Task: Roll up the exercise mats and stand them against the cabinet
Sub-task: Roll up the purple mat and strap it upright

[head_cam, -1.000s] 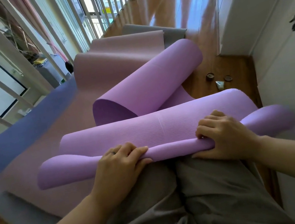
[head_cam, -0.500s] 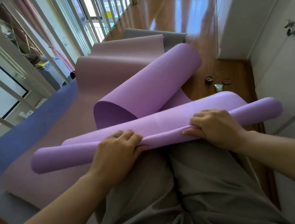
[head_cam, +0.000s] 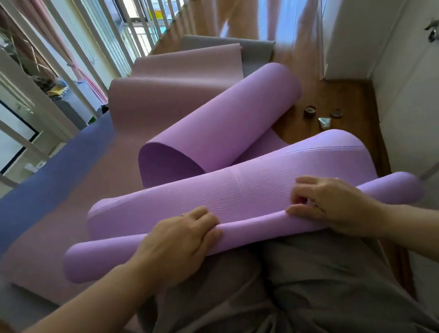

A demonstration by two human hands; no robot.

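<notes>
Head camera looks down over the person's grey-trousered lap [head_cam: 266,305], where the started roll of the purple exercise mat [head_cam: 253,230] lies across the knees. The left hand [head_cam: 179,242] wraps over the roll, fingers curled onto its far side. The right hand [head_cam: 329,205] curls its fingers into the seam where the roll meets the flat sheet, thumb lying along the roll. I judge the rolling barely begun: 1 thin tube, pinched slimmer between the 2 hands than at its ends. Done well, both hands turn together and hold the core tight with the edges square, or it may cone. Beyond, the mat's free length humps and loops loosely over a pink mat [head_cam: 170,92]. A blue mat [head_cam: 41,192] lies to the left and a grey mat [head_cam: 252,46] at the far end. The white cabinet [head_cam: 417,78] stands along the right.
</notes>
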